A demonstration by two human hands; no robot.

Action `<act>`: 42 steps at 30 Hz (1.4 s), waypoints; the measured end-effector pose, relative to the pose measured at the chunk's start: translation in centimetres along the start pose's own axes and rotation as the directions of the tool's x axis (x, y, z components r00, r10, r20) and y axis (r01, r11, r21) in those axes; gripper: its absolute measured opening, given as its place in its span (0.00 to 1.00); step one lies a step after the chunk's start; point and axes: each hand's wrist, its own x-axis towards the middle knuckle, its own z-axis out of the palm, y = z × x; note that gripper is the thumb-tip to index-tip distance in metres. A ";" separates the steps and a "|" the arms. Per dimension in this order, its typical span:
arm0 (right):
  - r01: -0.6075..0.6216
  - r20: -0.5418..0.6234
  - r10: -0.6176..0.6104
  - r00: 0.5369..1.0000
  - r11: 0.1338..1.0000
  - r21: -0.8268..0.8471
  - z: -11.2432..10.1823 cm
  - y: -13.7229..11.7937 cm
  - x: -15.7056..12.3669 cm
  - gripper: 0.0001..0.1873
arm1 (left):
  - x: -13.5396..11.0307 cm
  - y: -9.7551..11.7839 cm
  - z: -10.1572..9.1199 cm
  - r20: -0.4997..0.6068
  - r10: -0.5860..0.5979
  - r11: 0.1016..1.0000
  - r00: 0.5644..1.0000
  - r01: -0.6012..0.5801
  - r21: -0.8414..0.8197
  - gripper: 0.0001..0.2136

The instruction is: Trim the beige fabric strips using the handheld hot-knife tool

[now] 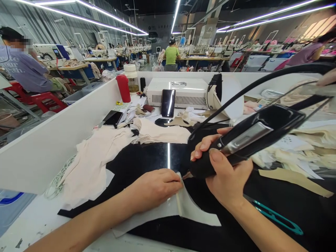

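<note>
My right hand [223, 168] is closed round a black corded hand tool [252, 136], whose tip points down to the left at the edge of a pale curved fabric piece [189, 210]. My left hand [154, 187] presses that piece onto the glossy black work surface [147, 157], its fingers bent and pinched at the edge right by the tool tip. The tool's black cable [262, 82] arcs up to the right.
Pale pink fabric pieces [91, 164] and a folded stack [160, 133] lie to the left and behind. Teal thread snips [278, 218] lie by my right wrist. A white machine box [181, 92], phone [168, 102], red bottle [123, 88] and white partition [52, 136] border the bench. Other workers sit beyond.
</note>
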 end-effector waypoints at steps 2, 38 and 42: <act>-0.004 -0.008 0.004 1.000 1.000 0.004 0.0 -0.3 0.0 0.25 | -0.2 -0.1 -0.1 0.018 -0.004 1.000 1.000 0.004 0.002 0.12; -0.023 -0.001 0.023 1.000 0.998 0.058 -1.1 -2.6 -1.4 0.22 | 0.5 1.4 -0.3 0.020 0.047 0.999 0.999 -0.047 -0.013 0.14; 0.000 0.019 -0.001 1.000 0.999 0.048 -0.9 -2.4 -1.6 0.22 | 0.3 1.2 -0.3 0.023 0.042 0.999 0.999 -0.041 -0.035 0.14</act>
